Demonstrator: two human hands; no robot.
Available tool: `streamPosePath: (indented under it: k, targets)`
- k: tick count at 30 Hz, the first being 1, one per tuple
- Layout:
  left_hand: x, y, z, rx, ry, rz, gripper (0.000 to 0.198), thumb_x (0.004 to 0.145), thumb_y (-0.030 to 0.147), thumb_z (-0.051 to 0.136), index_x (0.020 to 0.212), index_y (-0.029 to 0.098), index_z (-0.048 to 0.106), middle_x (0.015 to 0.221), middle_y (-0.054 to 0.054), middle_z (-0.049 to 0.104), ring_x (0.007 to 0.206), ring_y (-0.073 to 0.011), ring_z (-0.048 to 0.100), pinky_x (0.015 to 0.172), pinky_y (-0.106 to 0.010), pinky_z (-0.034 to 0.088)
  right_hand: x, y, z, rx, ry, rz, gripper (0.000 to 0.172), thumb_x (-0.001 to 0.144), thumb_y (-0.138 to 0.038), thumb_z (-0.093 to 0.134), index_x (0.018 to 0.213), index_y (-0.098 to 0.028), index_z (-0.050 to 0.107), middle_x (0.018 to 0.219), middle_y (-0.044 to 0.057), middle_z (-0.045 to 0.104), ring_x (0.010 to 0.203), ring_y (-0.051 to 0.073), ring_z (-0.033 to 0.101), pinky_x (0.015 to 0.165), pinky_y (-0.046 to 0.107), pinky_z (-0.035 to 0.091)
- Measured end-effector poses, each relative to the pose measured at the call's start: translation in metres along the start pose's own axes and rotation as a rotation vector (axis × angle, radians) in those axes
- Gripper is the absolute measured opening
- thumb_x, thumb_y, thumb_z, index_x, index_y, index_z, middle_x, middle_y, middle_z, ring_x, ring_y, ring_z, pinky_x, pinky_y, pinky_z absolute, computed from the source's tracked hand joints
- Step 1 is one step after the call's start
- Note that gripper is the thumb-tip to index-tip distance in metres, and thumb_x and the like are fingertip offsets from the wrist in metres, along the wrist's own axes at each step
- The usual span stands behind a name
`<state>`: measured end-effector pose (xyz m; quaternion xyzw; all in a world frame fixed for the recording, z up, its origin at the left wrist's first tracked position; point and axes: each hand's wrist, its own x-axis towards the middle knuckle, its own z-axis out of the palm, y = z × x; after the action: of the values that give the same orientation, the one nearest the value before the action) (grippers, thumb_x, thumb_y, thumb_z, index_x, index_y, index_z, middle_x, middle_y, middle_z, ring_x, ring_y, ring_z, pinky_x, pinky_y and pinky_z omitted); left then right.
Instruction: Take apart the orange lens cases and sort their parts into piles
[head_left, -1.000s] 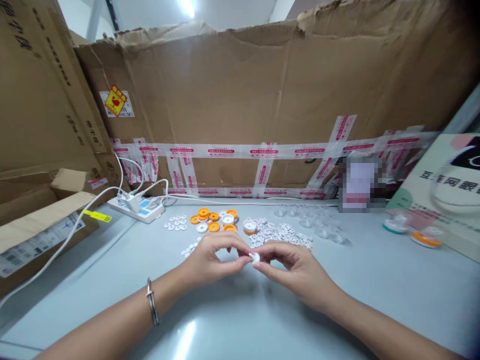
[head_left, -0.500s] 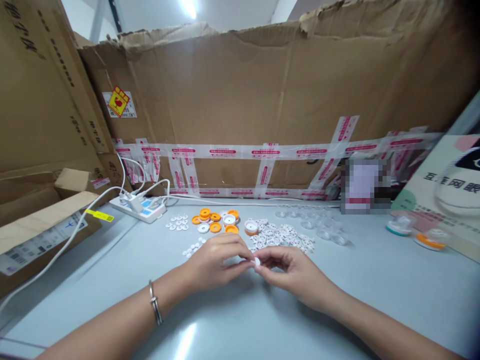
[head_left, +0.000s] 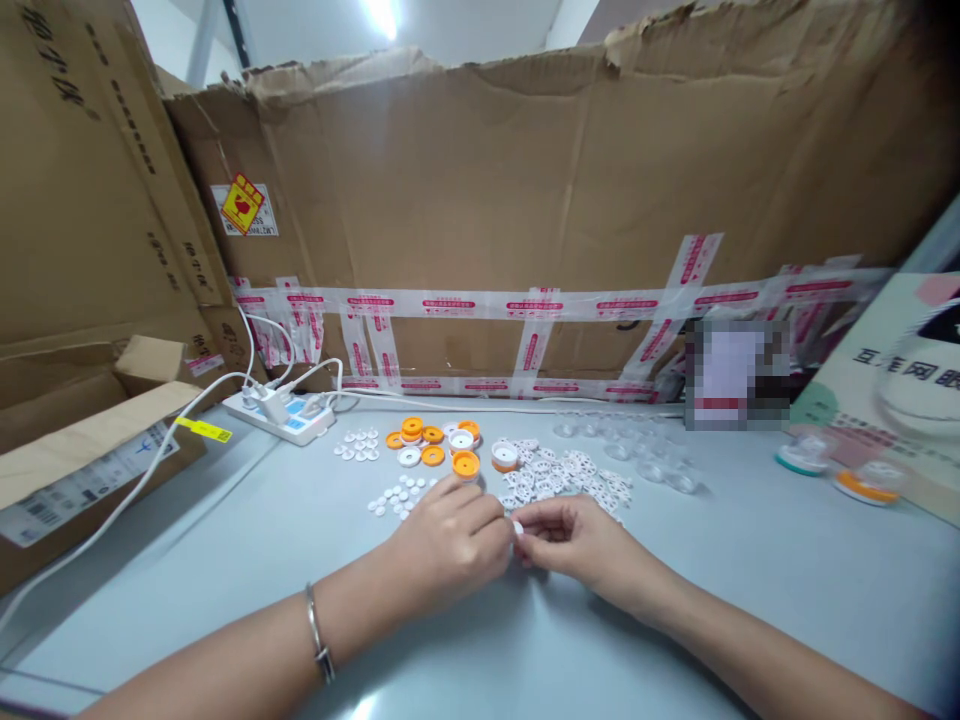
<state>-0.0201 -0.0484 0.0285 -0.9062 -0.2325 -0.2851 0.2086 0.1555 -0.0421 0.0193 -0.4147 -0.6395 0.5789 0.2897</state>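
Observation:
Between thumb and fingers, my right hand (head_left: 581,540) pinches a small white round plastic part (head_left: 517,528) low over the table. My left hand (head_left: 457,535) is closed, knuckles up, and meets the same part from the left; its fingertips are hidden behind the hand. Just beyond the hands is a pile of white openwork plastic pieces (head_left: 566,470). Small white caps (head_left: 397,490) lie past my left hand, near an orange ring (head_left: 466,464) and a white cup-shaped part with an orange base (head_left: 505,456).
Small clear-white pieces (head_left: 356,445) and clear domes (head_left: 645,455) lie farther back. A power strip (head_left: 285,415) with cables stands left, beside an open cardboard box (head_left: 97,470). Domed items with teal (head_left: 802,455) and orange (head_left: 866,487) bases sit right. A tall carton (head_left: 450,180) walls the back.
My left hand has rolled over at the wrist, turning its knuckles up and curling its fingers at the white part. My right hand stays nearly in place. The view has shifted slightly.

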Motion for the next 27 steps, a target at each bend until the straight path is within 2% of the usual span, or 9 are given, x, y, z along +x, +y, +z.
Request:
streamPosePath:
  k: [5,10,15,21,24,27]
  targets:
    - [0.003,0.004,-0.004,0.135,0.014,0.082,0.027,0.083,0.009,0.04,0.059,0.015,0.05,0.056,0.0,0.052,0.051,-0.0123,0.042,0.052,-0.027,0.03,0.001,0.0,0.003,0.15,0.02,0.078,0.021,0.061,-0.031,0.068,0.068,-0.011,0.067,0.054,-0.001,0.06,0.052,0.008,0.053,0.056,0.021,0.044]
    - [0.002,0.004,0.001,0.043,0.06,-0.026,0.027,0.085,0.014,0.042,0.06,0.015,0.051,0.054,0.001,0.052,0.053,-0.0117,0.045,0.052,-0.026,0.032,0.0,-0.002,0.007,0.329,0.061,0.198,0.036,0.054,-0.039,0.075,0.072,-0.011,0.063,0.059,0.002,0.066,0.056,0.01,0.061,0.058,0.021,0.049]
    - [-0.003,0.004,0.012,-0.051,0.084,-0.138,0.027,0.084,0.017,0.042,0.059,0.015,0.053,0.052,0.001,0.055,0.048,-0.0103,0.047,0.051,-0.025,0.035,0.001,-0.001,0.008,0.345,0.08,0.226,0.038,0.05,-0.037,0.078,0.071,-0.012,0.059,0.055,0.0,0.066,0.053,0.009,0.061,0.057,0.02,0.051]
    - [-0.003,0.002,0.011,-0.356,-0.077,-0.385,0.01,0.074,0.016,0.055,0.066,0.016,0.061,0.058,0.002,0.062,0.051,-0.0087,0.055,0.051,-0.02,0.041,0.003,0.002,0.006,0.323,0.056,0.229,0.035,0.053,-0.04,0.075,0.069,-0.013,0.058,0.058,0.001,0.067,0.056,0.009,0.062,0.062,0.021,0.051]
    - [-0.003,0.001,0.01,-0.427,-0.126,-0.431,0.007,0.071,0.014,0.057,0.068,0.016,0.063,0.059,0.001,0.064,0.053,-0.0088,0.057,0.05,-0.018,0.042,0.003,0.004,0.006,0.278,0.058,0.2,0.034,0.052,-0.037,0.075,0.07,-0.014,0.058,0.056,0.0,0.066,0.058,0.011,0.063,0.063,0.023,0.05]
    - [-0.004,0.001,0.012,-0.375,-0.153,-0.415,0.005,0.068,0.012,0.06,0.065,0.015,0.062,0.059,0.001,0.063,0.052,-0.01,0.055,0.051,-0.02,0.042,0.003,0.006,0.006,0.196,0.055,0.15,0.025,0.057,-0.03,0.071,0.07,-0.014,0.058,0.054,-0.002,0.065,0.056,0.011,0.061,0.059,0.022,0.047]
